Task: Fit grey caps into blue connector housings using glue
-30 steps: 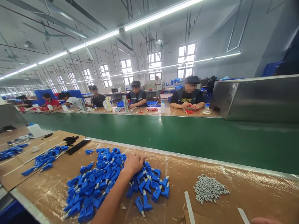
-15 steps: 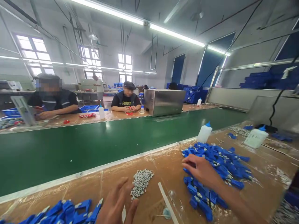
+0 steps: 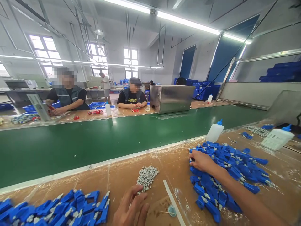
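My left hand is low in the middle of the view, fingers apart and curved, with nothing visible in them. Just beyond its fingertips lies a heap of small grey pieces. At the left edge of a large pile of blue plastic parts with pale tips, my right hand has its thumb and fingers closed on a blue part; the hand itself hides most of that part. A second group of blue plastic parts lies to the left of my left hand.
A pale strip and a small round clear disc lie between my hands. White bottles with blue caps stand behind the right pile. Beyond the bench edge runs a green conveyor belt, with a metal box over it. Co-workers sit opposite.
My right hand has come down onto the pile's left edge and its fingers have closed. My left hand stays beside the grey pieces. The camera view has shifted, showing more of the left blue group.
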The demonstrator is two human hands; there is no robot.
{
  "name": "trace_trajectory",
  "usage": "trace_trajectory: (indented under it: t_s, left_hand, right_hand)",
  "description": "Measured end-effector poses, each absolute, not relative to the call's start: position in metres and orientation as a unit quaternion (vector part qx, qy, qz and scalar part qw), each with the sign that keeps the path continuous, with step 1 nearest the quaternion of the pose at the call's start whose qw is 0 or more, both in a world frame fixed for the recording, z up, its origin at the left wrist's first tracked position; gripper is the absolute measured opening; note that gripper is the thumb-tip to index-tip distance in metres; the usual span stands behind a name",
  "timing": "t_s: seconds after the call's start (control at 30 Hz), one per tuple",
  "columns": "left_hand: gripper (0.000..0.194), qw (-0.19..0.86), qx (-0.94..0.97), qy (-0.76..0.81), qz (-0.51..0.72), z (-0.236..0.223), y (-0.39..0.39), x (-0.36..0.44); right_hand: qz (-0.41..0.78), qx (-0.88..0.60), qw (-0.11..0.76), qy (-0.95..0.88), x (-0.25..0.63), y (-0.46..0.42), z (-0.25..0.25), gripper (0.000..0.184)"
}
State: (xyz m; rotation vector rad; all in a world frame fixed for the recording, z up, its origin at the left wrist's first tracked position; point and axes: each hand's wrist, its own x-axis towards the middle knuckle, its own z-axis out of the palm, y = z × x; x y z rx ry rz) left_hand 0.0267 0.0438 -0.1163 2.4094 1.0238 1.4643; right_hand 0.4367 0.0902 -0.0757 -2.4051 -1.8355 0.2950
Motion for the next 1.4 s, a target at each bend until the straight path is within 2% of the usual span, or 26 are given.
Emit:
trace_trajectory:
  t_s: [0.17,0.27,0.37,0.47,0.57,0.67,0.73,0.83,0.9,1.1,1.4]
  left_hand:
    - [0.017,0.142,0.796,0.326,0.490,-0.110,0.036,0.043]
    - [0.016,0.216,0.786,0.304,0.494,-0.098,0.029,0.059]
    - [0.027,0.304,0.779,0.281,0.471,-0.080,0.022,0.078]
    - [0.039,0.351,0.796,0.268,0.415,-0.062,0.017,0.094]
    - [0.034,0.356,0.804,0.284,0.384,-0.053,0.013,0.098]
    - [0.028,0.394,0.763,0.336,0.387,-0.055,0.013,0.091]
    - [0.036,0.469,0.698,0.371,0.393,-0.063,0.017,0.082]
    - [0.047,0.591,0.596,0.367,0.402,-0.079,0.023,0.072]
    - [0.052,0.630,0.556,0.354,0.411,-0.091,0.027,0.069]
    - [0.062,0.666,0.486,0.377,0.421,-0.112,0.031,0.070]
    - [0.061,0.671,0.472,0.378,0.430,-0.108,0.028,0.067]
  right_hand:
    - [0.104,-0.751,0.172,-0.629,0.441,0.082,-0.054,0.021]
    - [0.160,-0.677,0.258,-0.671,0.426,0.056,-0.032,0.035]
    - [0.229,-0.601,0.308,-0.701,0.385,0.022,-0.019,0.047]
    - [0.277,-0.551,0.352,-0.704,0.334,-0.004,-0.017,0.035]
    - [0.289,-0.525,0.412,-0.687,0.297,-0.015,-0.024,0.022]
    - [0.373,-0.504,0.446,-0.639,0.285,-0.020,-0.040,0.029]
    - [0.438,-0.501,0.431,-0.610,0.285,-0.027,-0.055,0.040]
    - [0.480,-0.530,0.364,-0.597,0.285,-0.042,-0.079,0.036]
    - [0.506,-0.535,0.343,-0.583,0.281,-0.050,-0.094,0.037]
    - [0.505,-0.523,0.340,-0.596,0.269,-0.054,-0.113,0.051]
    - [0.426,-0.522,0.297,-0.676,0.263,-0.055,-0.089,0.043]
